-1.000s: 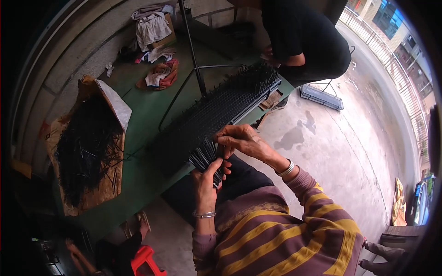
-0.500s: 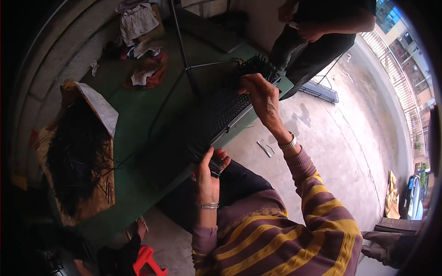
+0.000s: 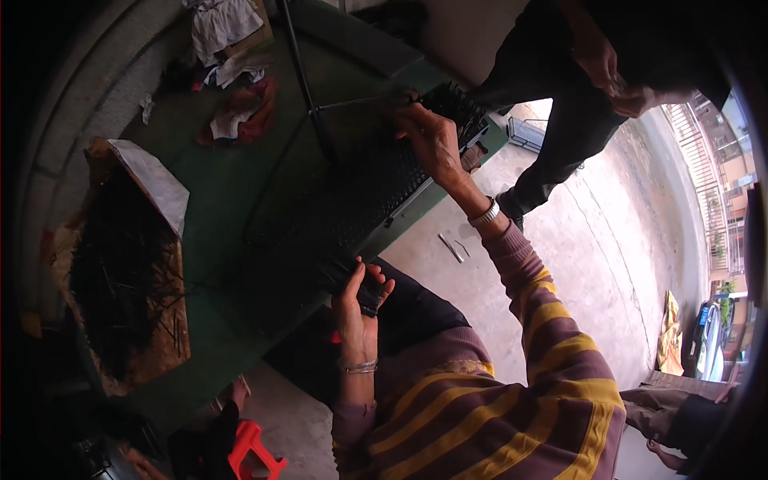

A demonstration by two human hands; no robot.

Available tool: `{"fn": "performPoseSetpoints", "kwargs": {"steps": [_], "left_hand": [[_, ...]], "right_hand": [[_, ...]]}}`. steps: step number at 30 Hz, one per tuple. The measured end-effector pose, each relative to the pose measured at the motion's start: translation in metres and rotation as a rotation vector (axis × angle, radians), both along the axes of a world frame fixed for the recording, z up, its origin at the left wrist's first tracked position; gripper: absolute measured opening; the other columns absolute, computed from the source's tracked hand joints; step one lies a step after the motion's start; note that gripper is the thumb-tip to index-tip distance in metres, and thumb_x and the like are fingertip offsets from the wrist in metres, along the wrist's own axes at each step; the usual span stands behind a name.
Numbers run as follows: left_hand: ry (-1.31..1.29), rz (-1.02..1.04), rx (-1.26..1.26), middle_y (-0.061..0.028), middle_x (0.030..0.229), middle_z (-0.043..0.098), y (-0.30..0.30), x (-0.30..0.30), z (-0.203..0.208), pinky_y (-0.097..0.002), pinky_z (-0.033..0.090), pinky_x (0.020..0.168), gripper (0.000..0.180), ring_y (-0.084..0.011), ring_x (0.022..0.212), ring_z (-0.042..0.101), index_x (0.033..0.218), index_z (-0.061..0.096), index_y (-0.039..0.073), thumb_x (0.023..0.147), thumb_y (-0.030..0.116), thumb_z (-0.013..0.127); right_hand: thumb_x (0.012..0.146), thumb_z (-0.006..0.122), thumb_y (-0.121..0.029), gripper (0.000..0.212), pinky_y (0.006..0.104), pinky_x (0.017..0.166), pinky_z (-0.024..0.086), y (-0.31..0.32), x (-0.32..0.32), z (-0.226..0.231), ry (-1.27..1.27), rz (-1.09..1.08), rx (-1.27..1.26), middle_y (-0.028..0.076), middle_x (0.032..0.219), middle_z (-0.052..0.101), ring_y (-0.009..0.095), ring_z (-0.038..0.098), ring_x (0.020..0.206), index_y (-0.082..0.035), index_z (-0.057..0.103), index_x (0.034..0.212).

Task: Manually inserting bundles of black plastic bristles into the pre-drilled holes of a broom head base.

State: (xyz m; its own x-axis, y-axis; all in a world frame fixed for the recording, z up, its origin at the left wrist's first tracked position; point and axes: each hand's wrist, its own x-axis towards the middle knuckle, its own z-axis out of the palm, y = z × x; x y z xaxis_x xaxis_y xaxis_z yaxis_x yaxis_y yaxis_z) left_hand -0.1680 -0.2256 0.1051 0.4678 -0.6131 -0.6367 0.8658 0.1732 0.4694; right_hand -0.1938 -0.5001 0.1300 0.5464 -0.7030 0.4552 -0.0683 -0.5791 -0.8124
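Note:
My left hand (image 3: 358,302) is closed around a bundle of thin black strips (image 3: 370,298) at the near edge of a green table. Beyond it, a long black perforated tray (image 3: 364,216) lies slanting along the table edge. Over the tray's far end is my right hand (image 3: 434,144), its fingers bent together and pointing left. Its fingertips are dark and blurred, so anything pinched in them cannot be made out. Black bristle-like pieces (image 3: 452,106) stand upright in the tray's far end, beside that hand.
A cardboard box (image 3: 172,340) full of loose black strips sits on the left of the green table (image 3: 204,376). Behind are crumpled cloths (image 3: 240,112) and a dark metal pole (image 3: 300,72). A person in dark trousers (image 3: 552,136) stands far right; a red stool (image 3: 254,452) is below.
My right hand has shifted slightly up and left, its fingers reaching further out over the tray. My left hand still grips its bundle. The person at the far right has moved rightward.

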Motion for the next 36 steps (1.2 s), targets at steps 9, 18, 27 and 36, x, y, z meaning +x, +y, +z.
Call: {"fn": "performPoseSetpoints", "kwargs": {"steps": [9, 18, 27, 36], "left_hand": [[-0.064, -0.075, -0.019, -0.0048, 0.085, 0.066, 0.005, 0.0, -0.01, -0.0281, 0.053, 0.063, 0.015, -0.0127, 0.073, 0.062, 0.097, 0.064, 0.006, 0.092, 0.019, 0.064], [-0.129, -0.12, -0.019, -0.0072, 0.079, 0.065, -0.004, -0.003, 0.009, -0.0282, 0.052, 0.057, 0.013, -0.0149, 0.068, 0.063, 0.092, 0.063, 0.004, 0.091, 0.017, 0.064], [-0.145, -0.166, -0.04, -0.0073, 0.079, 0.066, -0.009, -0.003, 0.019, -0.0278, 0.051, 0.056, 0.015, -0.0149, 0.068, 0.064, 0.09, 0.064, 0.004, 0.09, 0.018, 0.065], [-0.192, -0.189, -0.04, -0.0055, 0.078, 0.068, -0.018, -0.002, 0.022, -0.0271, 0.048, 0.058, 0.016, -0.0155, 0.068, 0.065, 0.091, 0.067, 0.005, 0.087, 0.021, 0.067]], "right_hand": [[0.089, 0.06, -0.005, 0.016, 0.0273, 0.065, 0.051, -0.014, 0.0, 0.003, 0.064, 0.093, -0.061, 0.01, 0.085, 0.068, 0.015, 0.066, 0.07, -0.002, 0.067, 0.103], [0.08, 0.07, -0.02, 0.005, 0.0364, 0.08, 0.042, -0.028, 0.01, -0.003, 0.186, 0.011, -0.668, 0.001, 0.088, 0.059, 0.023, 0.055, 0.091, -0.019, 0.072, 0.085], [0.081, 0.072, -0.026, 0.015, 0.0368, 0.083, 0.038, -0.009, 0.011, -0.018, 0.278, -0.109, -0.631, 0.002, 0.099, 0.059, 0.024, 0.051, 0.096, -0.02, 0.074, 0.094], [0.089, 0.064, -0.033, 0.033, 0.0484, 0.1, 0.035, 0.011, 0.003, -0.021, 0.416, -0.244, -0.875, 0.017, 0.132, 0.051, 0.035, 0.045, 0.122, -0.015, 0.067, 0.117]]}}
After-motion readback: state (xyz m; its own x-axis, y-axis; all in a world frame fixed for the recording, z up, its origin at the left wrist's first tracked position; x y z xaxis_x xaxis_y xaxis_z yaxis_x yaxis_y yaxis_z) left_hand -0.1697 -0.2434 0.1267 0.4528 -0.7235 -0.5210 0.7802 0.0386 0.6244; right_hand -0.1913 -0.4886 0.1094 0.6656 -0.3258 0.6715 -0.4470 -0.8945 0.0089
